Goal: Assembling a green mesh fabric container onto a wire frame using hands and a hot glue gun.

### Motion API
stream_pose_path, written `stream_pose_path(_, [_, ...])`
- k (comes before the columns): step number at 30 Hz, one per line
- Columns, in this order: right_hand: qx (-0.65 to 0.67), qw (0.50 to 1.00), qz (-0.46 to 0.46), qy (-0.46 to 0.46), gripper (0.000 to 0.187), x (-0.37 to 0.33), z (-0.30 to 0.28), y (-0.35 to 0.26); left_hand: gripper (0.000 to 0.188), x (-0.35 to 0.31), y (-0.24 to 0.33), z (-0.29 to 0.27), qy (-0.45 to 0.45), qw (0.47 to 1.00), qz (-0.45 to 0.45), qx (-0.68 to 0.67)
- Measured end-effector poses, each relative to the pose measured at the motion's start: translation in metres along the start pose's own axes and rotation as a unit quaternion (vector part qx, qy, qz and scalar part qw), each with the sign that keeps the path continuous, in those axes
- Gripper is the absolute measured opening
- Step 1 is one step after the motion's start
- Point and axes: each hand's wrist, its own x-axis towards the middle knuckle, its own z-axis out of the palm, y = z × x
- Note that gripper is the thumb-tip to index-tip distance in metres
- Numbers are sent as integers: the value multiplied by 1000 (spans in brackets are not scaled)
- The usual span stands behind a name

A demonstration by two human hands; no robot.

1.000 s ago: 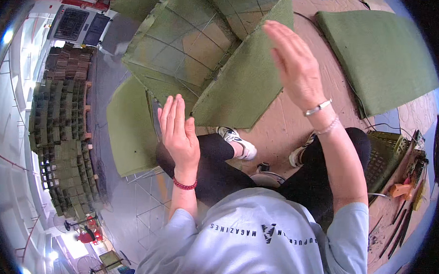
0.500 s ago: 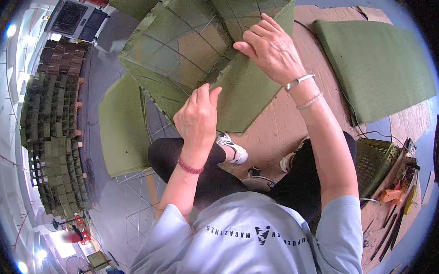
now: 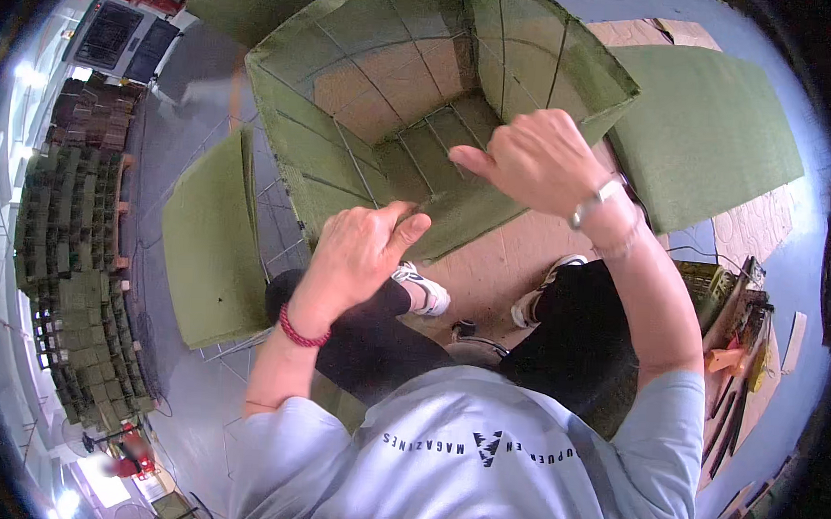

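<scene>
In front of me a large box of green fabric [image 3: 345,164] on a thin wire frame has its open mouth tilted toward me. Dark wires cross its walls and floor. At the near left of the rim, my left hand [image 3: 365,257] is closed over the edge, thumb pointing inward. My right hand [image 3: 549,163] is closed on the near rim farther right, its thumb toward the left hand. The gripped edge is mostly hidden behind both hands.
Green panels lie at my left [image 3: 210,251] and right [image 3: 708,133]. Brown cardboard [image 3: 489,272] covers the floor under my feet. An orange-handled tool [image 3: 726,359] lies among dark strips at the right. Stacked dark green crates [image 3: 74,226] stand at far left.
The box has turned and tipped, so its floor and right wall show more. My right hand has come down and to the right, and my left hand slightly lower.
</scene>
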Motion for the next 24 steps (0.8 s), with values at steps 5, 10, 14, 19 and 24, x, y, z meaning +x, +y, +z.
stream_pose_path(5, [11, 992, 27, -127, 66, 28, 1, 8, 95, 24, -29, -3, -176, 958, 36, -223])
stream_pose_path(10, [61, 988, 77, -116, 58, 22, 6, 5, 77, 6, -6, -1, 217, 961, 159, 65])
stream_pose_path(14, [96, 907, -235, 336, 40, -23, 36, -30, 69, -42, 4, 25, 275, 945, 136, 113])
stream_pose_path(19, [55, 980, -145, 127, 50, -22, 34, -54, 59, -31, 6, 25, 191, 971, 80, 117])
stream_pose_path(24, [20, 990, -140, 15, 48, 12, 18, -53, 51, -3, 1, 2, -21, 999, 19, 44])
